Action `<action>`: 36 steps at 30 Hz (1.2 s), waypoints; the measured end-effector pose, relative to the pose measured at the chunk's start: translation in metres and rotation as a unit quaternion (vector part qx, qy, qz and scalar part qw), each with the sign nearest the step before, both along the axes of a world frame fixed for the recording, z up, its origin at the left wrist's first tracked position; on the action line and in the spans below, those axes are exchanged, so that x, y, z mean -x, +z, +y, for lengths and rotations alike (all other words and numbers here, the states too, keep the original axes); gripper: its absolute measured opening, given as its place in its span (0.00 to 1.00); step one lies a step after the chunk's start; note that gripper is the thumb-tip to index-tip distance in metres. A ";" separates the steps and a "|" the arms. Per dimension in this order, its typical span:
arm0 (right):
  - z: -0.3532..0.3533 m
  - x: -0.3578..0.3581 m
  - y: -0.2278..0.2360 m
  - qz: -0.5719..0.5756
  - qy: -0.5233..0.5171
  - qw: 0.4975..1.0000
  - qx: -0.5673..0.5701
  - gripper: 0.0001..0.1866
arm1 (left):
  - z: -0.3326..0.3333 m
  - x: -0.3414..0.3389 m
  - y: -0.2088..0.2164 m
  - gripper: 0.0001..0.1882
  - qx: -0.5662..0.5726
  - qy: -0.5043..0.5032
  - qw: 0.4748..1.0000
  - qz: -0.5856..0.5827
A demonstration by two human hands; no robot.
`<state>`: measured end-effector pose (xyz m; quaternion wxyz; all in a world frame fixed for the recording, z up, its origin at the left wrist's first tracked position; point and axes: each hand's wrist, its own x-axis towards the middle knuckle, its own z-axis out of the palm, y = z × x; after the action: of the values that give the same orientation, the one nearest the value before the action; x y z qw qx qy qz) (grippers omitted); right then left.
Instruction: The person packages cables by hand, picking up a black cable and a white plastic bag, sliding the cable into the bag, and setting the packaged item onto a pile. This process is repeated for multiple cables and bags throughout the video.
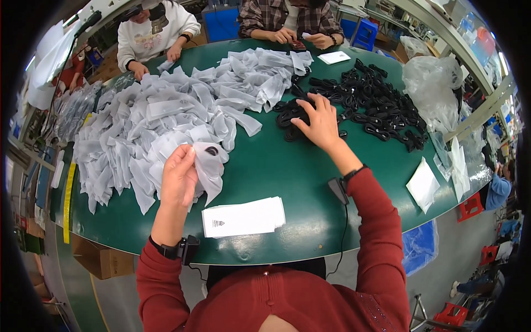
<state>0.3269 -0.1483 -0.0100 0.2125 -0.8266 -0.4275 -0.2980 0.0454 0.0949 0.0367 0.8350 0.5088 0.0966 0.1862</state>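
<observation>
My left hand [180, 172] pinches the edge of a small translucent white bag [209, 172], held up at the near side of the bag pile. Something dark and looped, like a coiled black cable, shows at the bag's upper part. Over to the right, my right hand [321, 123] is spread above coiled black cables [291, 115], its fingertips at or just over them; contact cannot be made out. Many more coiled black cables [381, 105] lie heaped beyond it. A large pile of similar translucent bags [160, 110] covers the table's left half.
A stack of white printed slips [243, 217] lies near the front edge of the green table [310, 221]. At right are a white packet [423, 185] and clear plastic sheeting [434, 88]. Two people work across the table, one hand [174, 52] near the bags. A yellow tape [68, 202] runs at left.
</observation>
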 end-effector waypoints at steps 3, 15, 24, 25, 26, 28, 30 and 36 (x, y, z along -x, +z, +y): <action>0.012 -0.031 -0.014 -0.008 -0.020 0.999 0.045 0.28 | 0.011 0.000 -0.015 0.12 -0.007 0.023 1.000 0.014; -0.012 0.018 -0.019 0.079 -0.018 0.989 0.127 0.19 | 0.078 -0.006 -0.047 0.09 -0.186 0.281 0.937 0.090; -0.041 0.053 0.002 -0.047 -0.033 0.994 0.093 0.09 | -0.062 0.046 -0.025 0.09 -0.601 0.113 0.791 -0.008; -0.043 0.061 0.005 -0.073 -0.042 0.993 0.080 0.08 | -0.076 0.049 -0.030 0.09 -0.607 0.074 0.791 -0.011; -0.046 0.071 0.009 -0.068 -0.040 0.993 0.087 0.08 | -0.088 0.051 -0.035 0.09 -0.603 0.072 0.795 -0.005; -0.051 0.092 0.015 -0.052 -0.014 0.998 0.024 0.08 | -0.106 0.052 -0.046 0.09 -0.553 0.018 0.832 0.024; -0.063 0.111 0.014 -0.046 -0.007 0.999 -0.004 0.07 | -0.118 0.048 -0.054 0.09 -0.566 0.017 0.824 0.017; -0.097 0.169 -0.006 0.162 0.108 0.978 -0.078 0.11 | -0.131 0.042 -0.077 0.07 -0.636 0.017 0.772 0.010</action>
<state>0.1577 -0.2453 -0.0160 0.3737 -0.7937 -0.4497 -0.1677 0.0038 -0.0358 -0.0399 0.3168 0.9236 -0.0268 0.2143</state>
